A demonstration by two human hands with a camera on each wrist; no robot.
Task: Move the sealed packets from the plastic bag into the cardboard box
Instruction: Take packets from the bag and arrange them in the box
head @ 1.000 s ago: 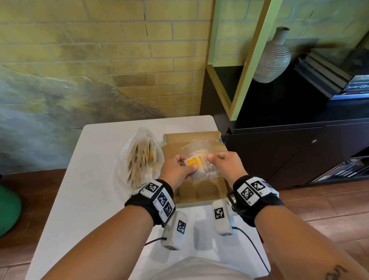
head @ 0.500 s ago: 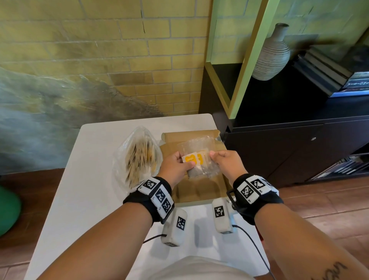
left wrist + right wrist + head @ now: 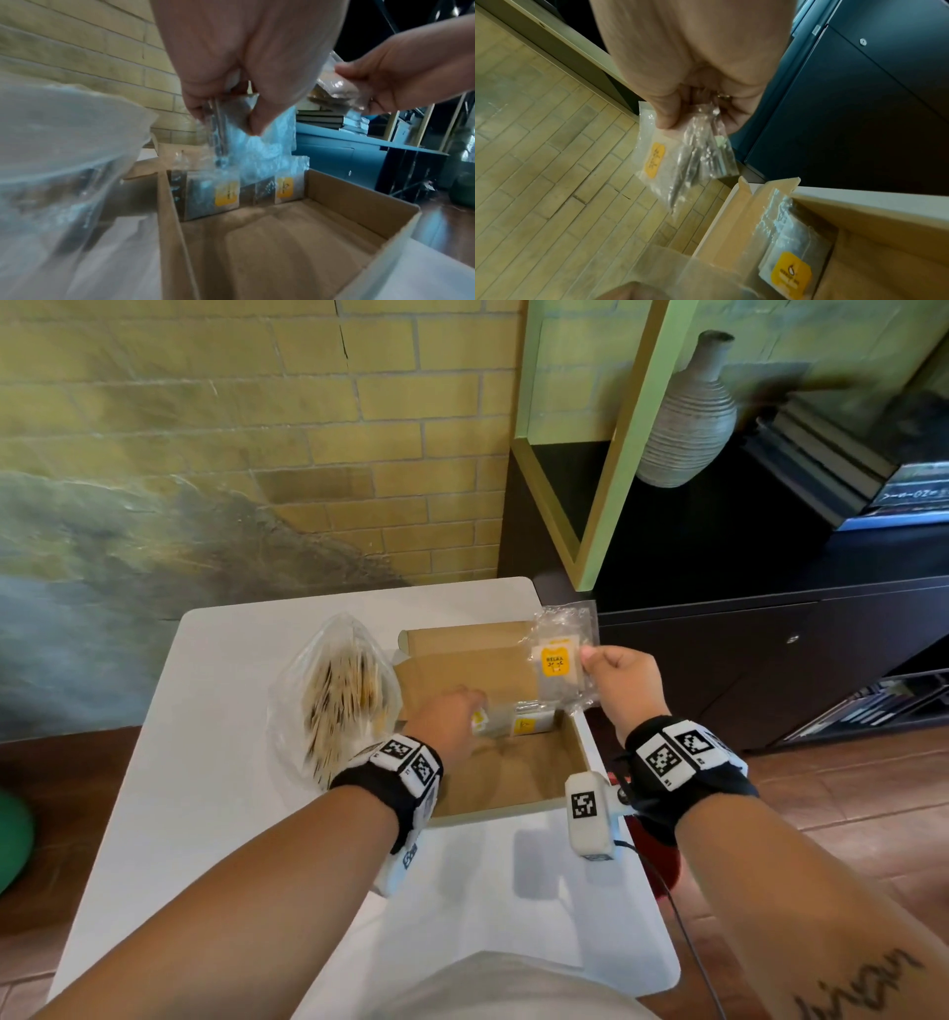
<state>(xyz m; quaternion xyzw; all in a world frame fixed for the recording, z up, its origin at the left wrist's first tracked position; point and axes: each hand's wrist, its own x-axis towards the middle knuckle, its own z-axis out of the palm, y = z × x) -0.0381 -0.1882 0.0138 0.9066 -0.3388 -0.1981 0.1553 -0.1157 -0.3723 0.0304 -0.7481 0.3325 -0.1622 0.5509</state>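
Note:
An open cardboard box (image 3: 518, 783) (image 3: 282, 243) sits on the white table. Sealed clear packets with yellow labels (image 3: 529, 724) (image 3: 284, 187) (image 3: 790, 272) stand against its far wall. My left hand (image 3: 452, 716) (image 3: 228, 113) reaches into the box and pinches a packet (image 3: 246, 142) by its top edge, at the far left. My right hand (image 3: 616, 680) (image 3: 695, 119) holds several packets (image 3: 557, 660) (image 3: 680, 160) up above the box's far right corner. The clear plastic bag (image 3: 339, 701) (image 3: 51, 152), full of packets, lies left of the box.
The white table (image 3: 215, 762) stands against a yellow brick wall. A dark cabinet (image 3: 744, 660) is close on the right, with a ribbed vase (image 3: 685, 418) and stacked books on it. A green object (image 3: 13, 834) sits on the floor at left.
Both hands held the packets together above the box before. Now they have parted: the left has gone down into the box with one packet, the right has lifted the others up and right.

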